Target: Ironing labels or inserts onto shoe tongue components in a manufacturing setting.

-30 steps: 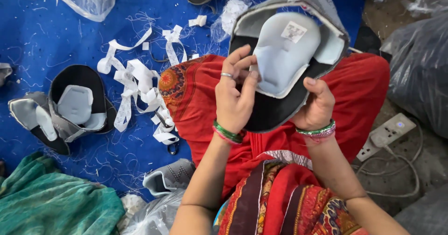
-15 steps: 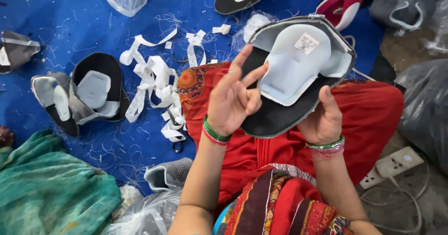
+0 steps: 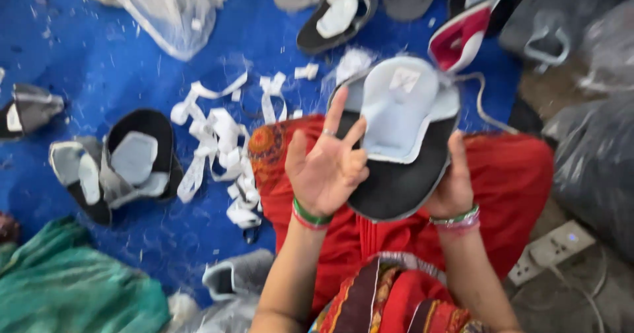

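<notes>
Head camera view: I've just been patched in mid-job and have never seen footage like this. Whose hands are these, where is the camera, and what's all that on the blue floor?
There is no machine here. The single picture comes from a camera on a person's head, looking down at their own lap and two bare hands. The right hand grips a black shoe upper piece with a pale grey padded lining on it. The left hand is open beside it, fingers spread, apparently touching its edge. The person sits in red clothing on a blue sheet. Lying there are white strips, more black and grey shoe pieces, a clear plastic bag and green cloth. A white power strip lies at right.
</notes>
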